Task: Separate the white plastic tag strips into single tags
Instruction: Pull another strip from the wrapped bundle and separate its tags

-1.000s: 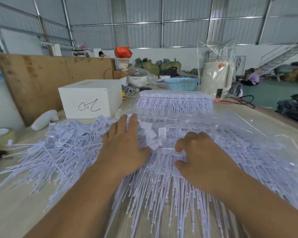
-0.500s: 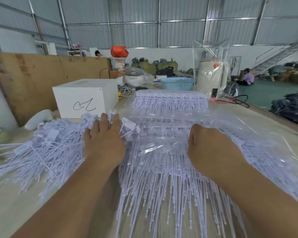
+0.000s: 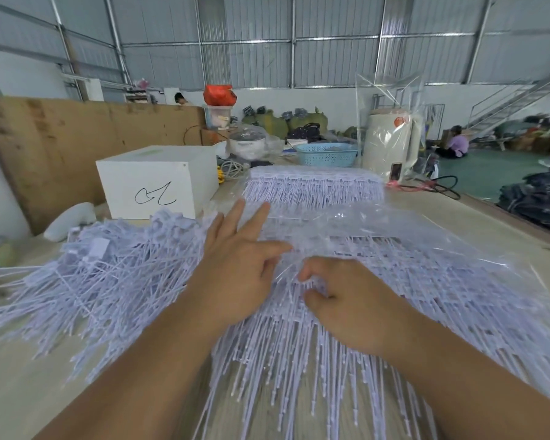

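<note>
One pale wooden bench (image 3: pixel 23 382) carries three heaps of white plastic tag strips (image 3: pixel 315 354): loose left, bagged centre, another behind. One white cardboard box (image 3: pixel 154 182). Two hands: left hand (image 3: pixel 238 265) flat, fingers spread; right hand (image 3: pixel 346 300) pinching strips.

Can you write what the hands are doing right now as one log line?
left hand: open, on tags | right hand: pinching tag strips | loose tags: piled left

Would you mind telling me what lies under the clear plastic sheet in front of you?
Under the clear plastic sheet lie rows of white tag strips. The right hand covers some, and the table beneath them cannot be seen.
</note>
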`<state>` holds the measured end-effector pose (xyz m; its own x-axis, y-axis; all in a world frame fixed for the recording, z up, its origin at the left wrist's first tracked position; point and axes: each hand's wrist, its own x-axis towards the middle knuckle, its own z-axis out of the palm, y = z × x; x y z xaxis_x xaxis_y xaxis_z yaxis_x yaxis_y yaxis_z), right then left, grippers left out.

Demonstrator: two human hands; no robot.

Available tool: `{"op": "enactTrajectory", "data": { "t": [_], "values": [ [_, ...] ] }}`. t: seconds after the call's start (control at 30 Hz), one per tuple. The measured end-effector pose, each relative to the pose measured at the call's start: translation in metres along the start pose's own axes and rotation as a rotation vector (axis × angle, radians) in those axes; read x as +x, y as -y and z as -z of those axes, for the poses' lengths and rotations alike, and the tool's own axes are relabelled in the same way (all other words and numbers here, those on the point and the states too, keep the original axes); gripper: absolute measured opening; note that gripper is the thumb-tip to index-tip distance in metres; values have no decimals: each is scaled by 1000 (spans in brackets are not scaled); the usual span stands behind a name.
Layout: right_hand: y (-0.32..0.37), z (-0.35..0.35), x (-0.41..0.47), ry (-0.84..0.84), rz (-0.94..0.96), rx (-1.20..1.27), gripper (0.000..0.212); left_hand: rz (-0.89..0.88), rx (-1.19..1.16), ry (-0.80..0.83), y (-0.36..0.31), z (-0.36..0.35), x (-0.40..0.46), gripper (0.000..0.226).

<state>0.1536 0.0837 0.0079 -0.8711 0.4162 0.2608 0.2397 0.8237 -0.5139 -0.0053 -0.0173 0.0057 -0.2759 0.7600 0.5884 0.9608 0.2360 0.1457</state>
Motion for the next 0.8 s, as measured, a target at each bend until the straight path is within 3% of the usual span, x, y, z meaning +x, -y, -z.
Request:
{"op": "enactTrajectory", "data": {
  "t": [0.13, 0.23, 0.33, 0.4, 0.5, 0.57, 0.7, 0.8],
  "values": [
    [4, -1, 0, 102, 23, -221, 27, 182, 196, 123, 15, -8, 1, 35],
    [7, 2, 1, 129, -10, -283, 33, 189, 187, 19, 18, -8, 1, 38],
    [8, 2, 1, 124, -34, -306, 25, 130, 116, -113, 15, -6, 1, 35],
    [7, -1, 2, 114, -11, -372, 27, 85, 35, -207, 8, -1, 1, 25],
    [4, -7, 3, 79, -24, -426, 35, 42, -186, -262, -8, 8, -1, 30],
    [5, -11, 5, 56, -32, -461, 35, -24, -271, -200, -22, 11, -3, 38],
    [7, -15, 8, 63, -46, -473, 43, -89, -226, 32, -38, 10, -7, 43],
    [6, -13, 11, -1, -71, -444, 50, -70, -175, 58, -28, 7, -8, 47]
  ]
}}
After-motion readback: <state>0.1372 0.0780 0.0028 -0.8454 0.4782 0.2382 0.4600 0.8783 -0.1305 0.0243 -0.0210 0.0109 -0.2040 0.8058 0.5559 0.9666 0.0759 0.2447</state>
